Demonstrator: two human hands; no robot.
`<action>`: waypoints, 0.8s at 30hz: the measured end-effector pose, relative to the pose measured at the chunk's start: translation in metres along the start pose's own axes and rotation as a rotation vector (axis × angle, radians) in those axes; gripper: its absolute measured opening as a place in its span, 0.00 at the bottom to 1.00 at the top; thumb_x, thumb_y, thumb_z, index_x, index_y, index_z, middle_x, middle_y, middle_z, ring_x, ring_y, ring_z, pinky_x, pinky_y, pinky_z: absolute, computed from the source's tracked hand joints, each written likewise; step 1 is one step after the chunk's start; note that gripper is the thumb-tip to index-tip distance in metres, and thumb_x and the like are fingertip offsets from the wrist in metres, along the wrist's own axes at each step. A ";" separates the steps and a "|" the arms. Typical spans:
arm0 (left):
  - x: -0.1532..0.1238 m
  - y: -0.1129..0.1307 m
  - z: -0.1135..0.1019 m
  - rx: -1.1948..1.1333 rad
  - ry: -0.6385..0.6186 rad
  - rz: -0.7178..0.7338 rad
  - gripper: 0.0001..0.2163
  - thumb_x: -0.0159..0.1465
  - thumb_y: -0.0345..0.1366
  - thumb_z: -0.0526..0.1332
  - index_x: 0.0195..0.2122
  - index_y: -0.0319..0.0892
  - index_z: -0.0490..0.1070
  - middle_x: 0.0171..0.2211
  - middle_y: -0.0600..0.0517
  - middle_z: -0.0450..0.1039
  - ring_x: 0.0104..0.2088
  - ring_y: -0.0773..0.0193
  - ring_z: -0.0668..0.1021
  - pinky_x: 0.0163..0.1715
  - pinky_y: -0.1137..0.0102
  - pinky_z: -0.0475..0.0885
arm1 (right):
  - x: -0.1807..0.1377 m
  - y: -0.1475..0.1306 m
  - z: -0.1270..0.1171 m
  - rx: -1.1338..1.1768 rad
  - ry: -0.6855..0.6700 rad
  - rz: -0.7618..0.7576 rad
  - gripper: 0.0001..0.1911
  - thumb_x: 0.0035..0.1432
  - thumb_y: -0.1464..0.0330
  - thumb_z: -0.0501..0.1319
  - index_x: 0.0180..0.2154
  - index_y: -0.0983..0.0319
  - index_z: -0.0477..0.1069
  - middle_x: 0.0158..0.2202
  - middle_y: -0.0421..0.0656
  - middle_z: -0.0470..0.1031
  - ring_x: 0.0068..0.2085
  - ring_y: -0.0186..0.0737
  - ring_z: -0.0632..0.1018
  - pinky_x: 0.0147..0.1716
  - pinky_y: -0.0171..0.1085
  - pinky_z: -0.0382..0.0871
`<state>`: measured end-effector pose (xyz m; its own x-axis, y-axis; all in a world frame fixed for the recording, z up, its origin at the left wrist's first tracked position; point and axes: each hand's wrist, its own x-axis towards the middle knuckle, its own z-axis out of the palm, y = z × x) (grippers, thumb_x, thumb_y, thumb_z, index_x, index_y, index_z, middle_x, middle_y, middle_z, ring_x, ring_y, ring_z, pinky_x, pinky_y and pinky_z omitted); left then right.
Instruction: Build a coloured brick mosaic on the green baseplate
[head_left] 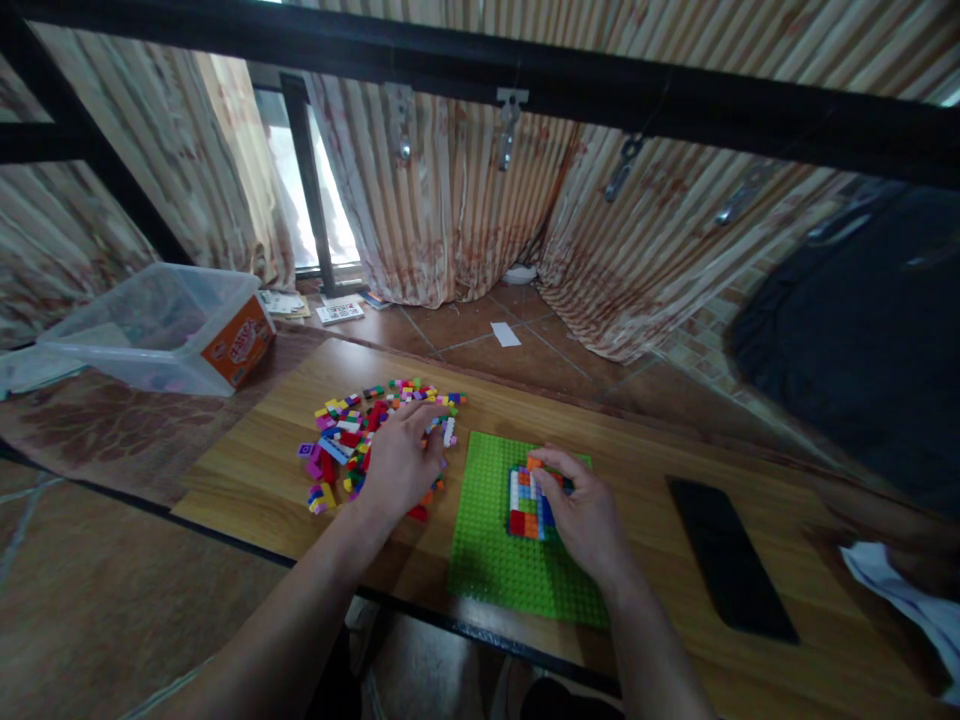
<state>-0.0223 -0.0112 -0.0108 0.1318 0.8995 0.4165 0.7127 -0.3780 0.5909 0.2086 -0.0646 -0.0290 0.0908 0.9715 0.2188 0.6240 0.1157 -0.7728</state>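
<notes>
The left hand (401, 462), just left of the frame's centre, lies palm down on a pile of small coloured bricks (352, 440). Its fingers are loosely splayed and bent over the bricks; whether any brick is caught under them cannot be told. The right hand (583, 512), just right of centre, rests on a green baseplate (487, 540). Its fingers are curled inward, with the tips meeting at an orange brick (534, 462) on the upper edge of a small brick build (525, 505). Whether they pinch that brick or only press on it cannot be told. The build of white, red, orange, green and blue stands near the middle of the baseplate, and the hand partly covers its right side. The pile lies just left of the baseplate, and a few bricks touch its upper left corner. To the right of the baseplate and well apart from it lies a black phone (727, 555), flat on the wood. At the upper left a clear plastic tub (161, 325) with an orange label stands on a patterned cloth beside the wooden table (262, 470). White fabric (904, 595) shows at the lower right edge. Beyond the table lie a brown tiled floor (480, 335) with a white slip of paper (505, 334), hanging striped curtains (450, 200) and a window at the upper left. A black frame bar (600, 85) crosses the top.
</notes>
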 end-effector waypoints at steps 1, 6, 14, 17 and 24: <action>-0.005 0.008 0.006 -0.106 -0.065 -0.010 0.15 0.62 0.28 0.55 0.47 0.40 0.75 0.44 0.47 0.78 0.41 0.60 0.79 0.45 0.65 0.74 | 0.001 0.000 0.002 -0.008 -0.012 -0.019 0.14 0.62 0.60 0.56 0.44 0.56 0.75 0.50 0.46 0.76 0.56 0.47 0.72 0.56 0.49 0.63; -0.026 0.037 0.042 -0.528 -0.250 -0.150 0.19 0.61 0.26 0.56 0.53 0.38 0.70 0.46 0.46 0.78 0.39 0.64 0.80 0.43 0.68 0.76 | 0.004 0.001 0.012 -0.144 -0.079 -0.105 0.13 0.64 0.61 0.53 0.43 0.55 0.75 0.48 0.44 0.77 0.59 0.47 0.69 0.58 0.51 0.59; -0.034 0.044 0.056 -0.556 -0.359 -0.241 0.24 0.61 0.27 0.55 0.60 0.37 0.64 0.50 0.44 0.77 0.50 0.58 0.78 0.54 0.64 0.72 | 0.004 -0.002 0.007 -0.194 -0.109 -0.086 0.12 0.63 0.63 0.53 0.42 0.58 0.73 0.42 0.45 0.78 0.46 0.46 0.75 0.49 0.48 0.66; -0.035 0.046 0.055 -0.535 -0.363 -0.239 0.25 0.61 0.27 0.54 0.61 0.37 0.63 0.50 0.44 0.77 0.50 0.58 0.79 0.53 0.64 0.73 | 0.004 -0.003 0.006 -0.172 -0.130 -0.069 0.12 0.63 0.63 0.53 0.42 0.58 0.73 0.41 0.44 0.78 0.44 0.45 0.76 0.48 0.46 0.66; -0.038 0.053 0.052 -0.523 -0.348 -0.271 0.26 0.61 0.28 0.54 0.63 0.36 0.60 0.51 0.44 0.77 0.49 0.58 0.79 0.52 0.64 0.73 | 0.005 -0.001 0.007 -0.130 -0.155 -0.028 0.14 0.61 0.61 0.54 0.42 0.57 0.74 0.42 0.44 0.79 0.44 0.46 0.77 0.48 0.46 0.67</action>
<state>0.0464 -0.0534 -0.0317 0.2717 0.9623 0.0127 0.3367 -0.1074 0.9355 0.2031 -0.0583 -0.0315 -0.0417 0.9897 0.1371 0.7204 0.1249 -0.6822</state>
